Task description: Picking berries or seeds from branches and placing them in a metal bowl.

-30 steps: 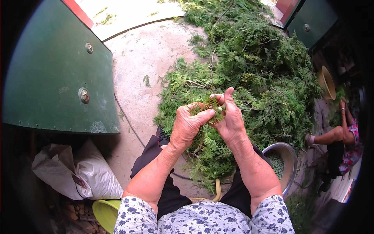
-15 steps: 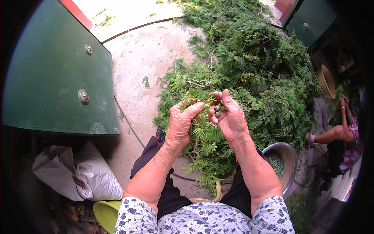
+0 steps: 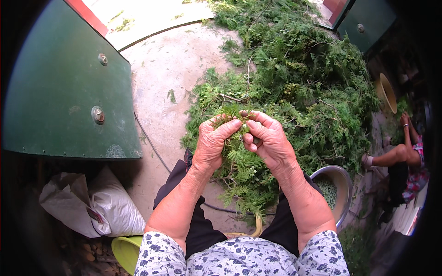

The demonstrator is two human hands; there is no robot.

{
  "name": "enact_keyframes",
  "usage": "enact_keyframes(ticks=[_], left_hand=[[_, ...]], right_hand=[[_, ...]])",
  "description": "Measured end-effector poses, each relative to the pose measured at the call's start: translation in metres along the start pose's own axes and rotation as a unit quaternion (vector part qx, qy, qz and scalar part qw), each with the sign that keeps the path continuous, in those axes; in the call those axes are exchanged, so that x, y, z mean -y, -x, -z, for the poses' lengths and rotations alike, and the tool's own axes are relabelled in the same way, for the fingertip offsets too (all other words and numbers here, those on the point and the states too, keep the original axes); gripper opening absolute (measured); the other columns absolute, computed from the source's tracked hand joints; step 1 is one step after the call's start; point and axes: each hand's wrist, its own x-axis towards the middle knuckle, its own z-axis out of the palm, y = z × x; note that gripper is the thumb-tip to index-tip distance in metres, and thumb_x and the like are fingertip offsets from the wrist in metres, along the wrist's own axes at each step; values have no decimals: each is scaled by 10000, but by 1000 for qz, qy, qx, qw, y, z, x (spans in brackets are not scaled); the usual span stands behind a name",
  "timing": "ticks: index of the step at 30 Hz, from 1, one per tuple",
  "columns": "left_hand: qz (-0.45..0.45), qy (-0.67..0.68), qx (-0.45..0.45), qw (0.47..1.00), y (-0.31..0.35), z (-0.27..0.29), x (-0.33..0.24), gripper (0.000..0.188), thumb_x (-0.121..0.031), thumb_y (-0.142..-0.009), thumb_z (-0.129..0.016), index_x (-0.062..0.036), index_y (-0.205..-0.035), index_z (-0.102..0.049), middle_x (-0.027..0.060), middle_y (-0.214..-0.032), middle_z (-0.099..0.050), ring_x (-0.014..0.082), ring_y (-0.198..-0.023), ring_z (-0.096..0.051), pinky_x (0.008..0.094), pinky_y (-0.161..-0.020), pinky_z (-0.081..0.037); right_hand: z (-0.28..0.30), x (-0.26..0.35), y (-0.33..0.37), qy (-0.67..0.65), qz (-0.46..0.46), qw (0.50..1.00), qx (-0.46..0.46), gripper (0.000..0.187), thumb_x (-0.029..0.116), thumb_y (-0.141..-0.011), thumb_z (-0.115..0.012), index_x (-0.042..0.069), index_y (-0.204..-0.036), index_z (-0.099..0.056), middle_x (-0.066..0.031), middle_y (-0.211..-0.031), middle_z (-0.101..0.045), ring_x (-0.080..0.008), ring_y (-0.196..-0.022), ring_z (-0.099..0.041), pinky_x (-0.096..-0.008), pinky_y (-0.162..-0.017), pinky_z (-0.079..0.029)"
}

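My left hand is closed round a green, scaly-leaved evergreen branch, thumb pressed against its upper part. The foliage hangs down between my forearms, above my lap. My right hand meets it from the other side; its thumb and forefinger pinch at a small pale green cone on the sprig. The remaining right fingers curl inward, and what they may hold is mostly hidden. Beside my right knee sits a metal basin with many small green cones inside.
A large heap of cut evergreen branches spreads ahead and right. At left stand a green metal door, white sacks and a yellow-green basin. A cable crosses the floor. Another person sits far right near a tan basin.
My right hand has moved slightly left, its raised thumb and forefinger coming together on the sprig. My left hand keeps its hold, nearly in the same place.
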Motion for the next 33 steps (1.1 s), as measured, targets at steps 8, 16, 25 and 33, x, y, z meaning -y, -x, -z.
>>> enact_keyframes(ticks=[8,16,25,33], left_hand=[[-50,240,137,960,-15,25,-6,317,-237,-916,-451,-105,-629,-487,-57,-498,-248,100,-499,-261,279,-601,-294],[-187,326,277,884,-30,65,-3,388,-288,-826,-437,-139,-1145,-601,-86,-554,-252,105,-564,-281,275,-627,-297],[-169,348,228,893,-33,61,-21,411,-364,-794,-555,-53,-1052,-626,-72,-543,-352,103,-569,-326,270,-651,-323],[-196,343,265,880,-35,53,-5,349,-369,-809,-522,-122,-1014,-658,-69,-511,-346,96,-550,-314,258,-641,-314]], right_hand=[[31,40,14,-61,101,993,-9,210,26,-860,-523,-36,-1060,-529,-112,-880,-589,-143,-712,-565,-219,-514,-449],[134,84,105,119,165,964,-170,137,15,-838,-512,4,-972,-537,-63,-875,-559,-129,-718,-536,-225,-520,-426],[305,46,291,737,-135,564,-348,276,74,-690,-579,3,-950,-642,-146,-935,-625,-290,-884,-593,-362,-826,-452],[111,62,153,444,118,828,-322,203,116,-879,-520,-11,-1006,-616,-54,-888,-627,-116,-790,-594,-249,-731,-477]])
